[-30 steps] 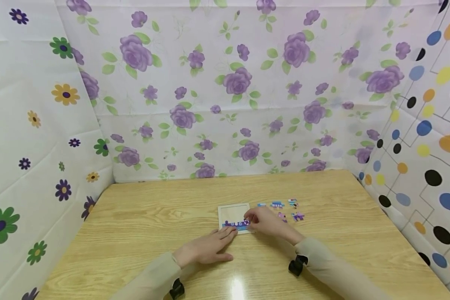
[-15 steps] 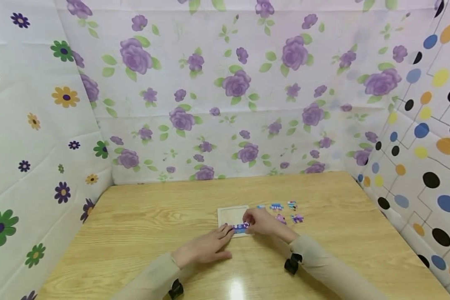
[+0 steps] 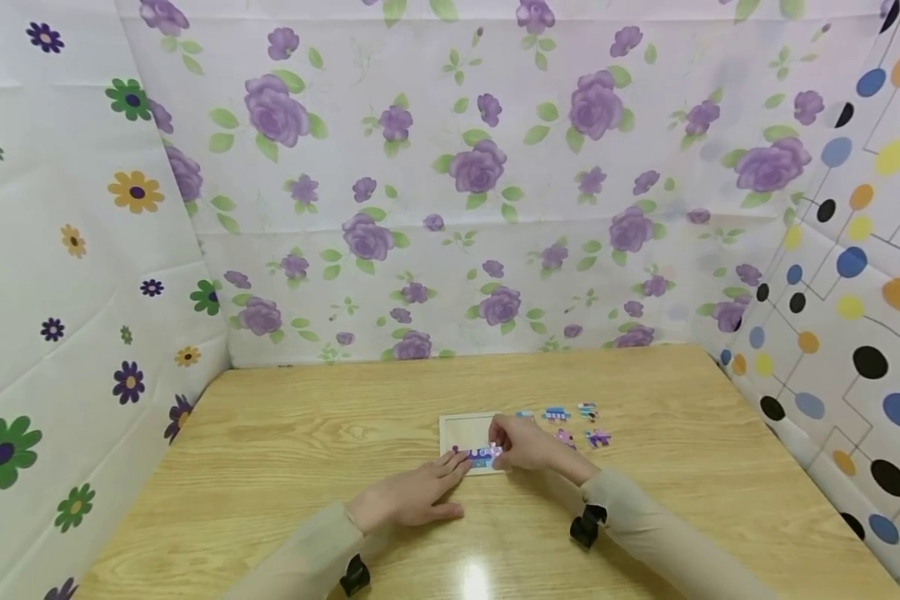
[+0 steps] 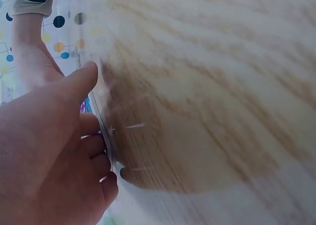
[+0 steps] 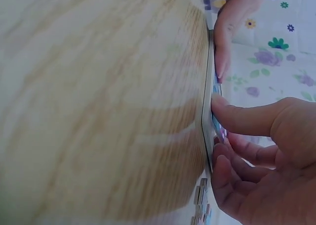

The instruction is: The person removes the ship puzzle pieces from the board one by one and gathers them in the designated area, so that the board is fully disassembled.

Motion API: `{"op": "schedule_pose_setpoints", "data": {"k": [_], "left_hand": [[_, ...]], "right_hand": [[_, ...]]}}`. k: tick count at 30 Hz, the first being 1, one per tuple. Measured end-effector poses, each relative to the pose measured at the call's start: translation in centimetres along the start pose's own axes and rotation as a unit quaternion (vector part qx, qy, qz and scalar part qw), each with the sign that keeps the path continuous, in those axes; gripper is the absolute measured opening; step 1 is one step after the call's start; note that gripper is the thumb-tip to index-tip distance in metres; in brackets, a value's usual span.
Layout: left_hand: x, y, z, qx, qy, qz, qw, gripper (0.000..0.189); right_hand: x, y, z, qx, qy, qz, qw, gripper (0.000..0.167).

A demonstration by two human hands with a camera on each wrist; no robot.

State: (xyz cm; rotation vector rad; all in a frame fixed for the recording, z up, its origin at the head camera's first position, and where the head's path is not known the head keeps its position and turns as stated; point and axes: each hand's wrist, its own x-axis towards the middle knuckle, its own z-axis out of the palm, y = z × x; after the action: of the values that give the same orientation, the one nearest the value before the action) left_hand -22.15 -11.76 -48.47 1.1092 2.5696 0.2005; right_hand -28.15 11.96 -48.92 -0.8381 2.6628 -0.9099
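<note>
A square wooden puzzle tray lies on the table, with blue and purple jigsaw pieces along its near edge. My left hand rests at the tray's near left corner, fingers extended over the pieces and thumb apart. At the near right corner, my right hand pinches a pink-purple jigsaw piece between thumb and fingers. From the right wrist view, this right hand sits right at the tray's rim, the piece low between its digits. The left wrist view has the left hand hiding most of the tray.
Several loose jigsaw pieces lie on the table right of the tray, some partly behind the right hand. Flowered cloth hangs behind the wooden table, and dotted cloth hangs at the right.
The right hand stays at the tray's near right corner, and the pinched piece has turned slightly, showing more of its pink face. The left hand keeps its place.
</note>
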Motion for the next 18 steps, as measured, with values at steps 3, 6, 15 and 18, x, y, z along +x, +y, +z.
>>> {"op": "schedule_pose_setpoints", "data": {"k": [3,6,15,18], "left_hand": [[0.0,0.1,-0.1,0.001,-0.002,-0.005,1.0000,0.073],[-0.1,0.2,-0.2,0.004,-0.003,-0.005,1.0000,0.073],[-0.3,0.4,-0.2,0.005,-0.009,-0.011,0.9999,0.075],[-0.4,0.4,0.0,0.007,-0.006,-0.010,0.9999,0.075]], "right_hand": [[-0.1,0.1,-0.1,0.006,0.003,-0.009,0.9999,0.029],[-0.3,0.3,-0.3,0.022,0.009,-0.024,0.9994,0.022],[-1.1,1.4,-1.3,0.089,0.025,-0.024,0.9954,0.007],[-1.7,1.8,-1.4,0.095,0.032,-0.009,0.9949,0.005]]}}
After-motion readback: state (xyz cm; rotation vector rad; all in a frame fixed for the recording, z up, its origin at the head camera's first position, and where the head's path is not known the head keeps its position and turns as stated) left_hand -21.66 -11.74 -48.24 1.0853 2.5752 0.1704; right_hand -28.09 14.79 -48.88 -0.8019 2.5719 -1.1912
